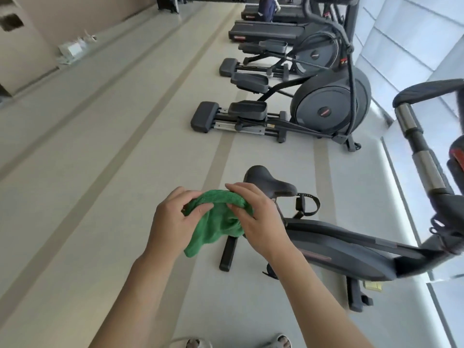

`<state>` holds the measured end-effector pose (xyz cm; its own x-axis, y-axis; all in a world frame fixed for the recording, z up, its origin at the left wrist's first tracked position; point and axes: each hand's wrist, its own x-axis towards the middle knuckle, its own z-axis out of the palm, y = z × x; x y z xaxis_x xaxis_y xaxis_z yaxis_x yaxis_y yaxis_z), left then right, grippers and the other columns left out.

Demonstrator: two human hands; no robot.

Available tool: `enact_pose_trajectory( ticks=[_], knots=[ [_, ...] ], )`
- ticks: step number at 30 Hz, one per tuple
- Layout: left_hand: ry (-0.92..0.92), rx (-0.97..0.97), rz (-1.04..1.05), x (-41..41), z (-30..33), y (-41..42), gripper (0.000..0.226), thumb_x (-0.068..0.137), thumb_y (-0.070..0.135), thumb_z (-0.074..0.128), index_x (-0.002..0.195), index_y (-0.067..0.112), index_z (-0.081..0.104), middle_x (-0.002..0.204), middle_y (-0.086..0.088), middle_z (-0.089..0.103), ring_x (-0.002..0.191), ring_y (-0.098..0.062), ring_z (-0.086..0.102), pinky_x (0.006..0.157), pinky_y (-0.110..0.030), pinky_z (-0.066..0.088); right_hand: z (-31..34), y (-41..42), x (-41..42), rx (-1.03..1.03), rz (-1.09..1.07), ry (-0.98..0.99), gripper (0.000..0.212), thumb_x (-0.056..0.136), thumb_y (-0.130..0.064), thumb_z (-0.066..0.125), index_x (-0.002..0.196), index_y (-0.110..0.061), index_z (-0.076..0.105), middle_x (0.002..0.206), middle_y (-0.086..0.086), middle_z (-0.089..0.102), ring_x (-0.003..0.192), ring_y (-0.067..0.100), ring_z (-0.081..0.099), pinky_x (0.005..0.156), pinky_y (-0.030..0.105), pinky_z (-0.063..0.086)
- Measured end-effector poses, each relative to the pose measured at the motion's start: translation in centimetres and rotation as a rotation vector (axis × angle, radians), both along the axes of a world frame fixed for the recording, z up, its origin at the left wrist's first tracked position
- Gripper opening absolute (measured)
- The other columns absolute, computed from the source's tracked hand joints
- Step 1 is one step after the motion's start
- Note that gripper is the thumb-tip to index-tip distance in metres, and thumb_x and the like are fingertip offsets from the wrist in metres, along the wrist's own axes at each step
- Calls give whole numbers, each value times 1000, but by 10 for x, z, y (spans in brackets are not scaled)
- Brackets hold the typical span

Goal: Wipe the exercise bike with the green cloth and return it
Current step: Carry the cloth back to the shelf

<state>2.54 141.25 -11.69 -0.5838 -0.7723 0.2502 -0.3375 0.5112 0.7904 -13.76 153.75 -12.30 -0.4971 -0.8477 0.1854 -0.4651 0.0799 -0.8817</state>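
The green cloth (214, 227) is bunched between both my hands in front of me, above the floor. My left hand (173, 219) grips its left side and my right hand (258, 217) grips its right side, with one corner hanging down. The exercise bike (351, 249) stands to the right, dark grey. Its black saddle (266, 180) is just behind my right hand. The handlebar (421, 156) with chrome sections rises at the far right.
Two elliptical trainers (326, 106) and treadmills (266, 31) line the right side further off. A person (267, 7) stands at the far end. A low ledge with white items (72, 50) runs along the left wall. My feet (236, 342) show at the bottom.
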Motion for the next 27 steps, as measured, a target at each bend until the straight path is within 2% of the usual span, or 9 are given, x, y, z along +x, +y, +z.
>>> enact_pose_trajectory(
  ticks=[4, 9, 14, 18, 20, 22, 24, 27],
  knots=[
    [44, 43, 47, 58, -4, -29, 10, 91, 23, 80, 101, 23, 78, 89, 11, 66, 83, -15, 64, 71, -17, 46, -1, -39, 54, 23, 37, -19, 39, 103, -9, 61, 138, -23, 68, 125, -14, 68, 116, 3, 64, 98, 26, 53],
    [70, 59, 115, 135, -7, -64, 15, 92, 18, 78, 105, 24, 75, 98, 14, 70, 89, -13, 67, 78, -25, 54, 1, -88, 120, 59, 110, 7, 33, 103, -13, 61, 133, -25, 70, 122, -13, 71, 112, 1, 65, 96, 25, 54],
    [119, 145, 230, 201, -5, -85, 22, 93, 14, 76, 106, 31, 73, 99, 16, 73, 85, -11, 70, 78, -28, 58, 9, -130, 174, 102, 175, 35, 29, 99, -16, 66, 124, -27, 74, 116, -15, 73, 106, 2, 66, 94, 32, 57],
    [202, 172, 319, 237, -2, -91, 22, 94, 11, 74, 103, 30, 75, 98, 14, 76, 88, -14, 73, 81, -33, 60, 15, -157, 215, 206, 304, 113, 44, 93, -24, 75, 132, -41, 66, 114, -22, 70, 104, 1, 65, 91, 28, 58],
    [204, 166, 360, 251, -1, -96, 25, 93, 8, 74, 103, 31, 76, 98, 17, 76, 88, -12, 73, 82, -30, 60, 16, -171, 233, 247, 397, 157, 56, 90, -24, 76, 140, -45, 59, 108, -23, 67, 98, 0, 63, 87, 23, 55],
    [201, 169, 374, 262, 1, -99, 28, 92, 5, 74, 103, 30, 77, 98, 19, 77, 92, -9, 73, 84, -24, 58, 15, -184, 248, 249, 477, 176, 63, 90, -19, 76, 144, -43, 56, 110, -23, 65, 98, -1, 61, 89, 18, 52],
    [207, 170, 372, 273, 2, -102, 29, 92, 3, 74, 105, 28, 78, 100, 20, 77, 97, -6, 73, 87, -19, 56, 11, -197, 259, 211, 531, 173, 59, 89, -14, 74, 140, -41, 60, 117, -18, 67, 105, -1, 59, 92, 16, 49],
    [218, 187, 396, 286, 3, -112, 28, 91, 2, 75, 106, 26, 79, 99, 21, 77, 99, -3, 73, 89, -15, 55, 4, -219, 267, 164, 550, 176, 46, 89, -14, 74, 129, -35, 68, 112, -13, 69, 104, 1, 60, 90, 19, 50]
  ],
)
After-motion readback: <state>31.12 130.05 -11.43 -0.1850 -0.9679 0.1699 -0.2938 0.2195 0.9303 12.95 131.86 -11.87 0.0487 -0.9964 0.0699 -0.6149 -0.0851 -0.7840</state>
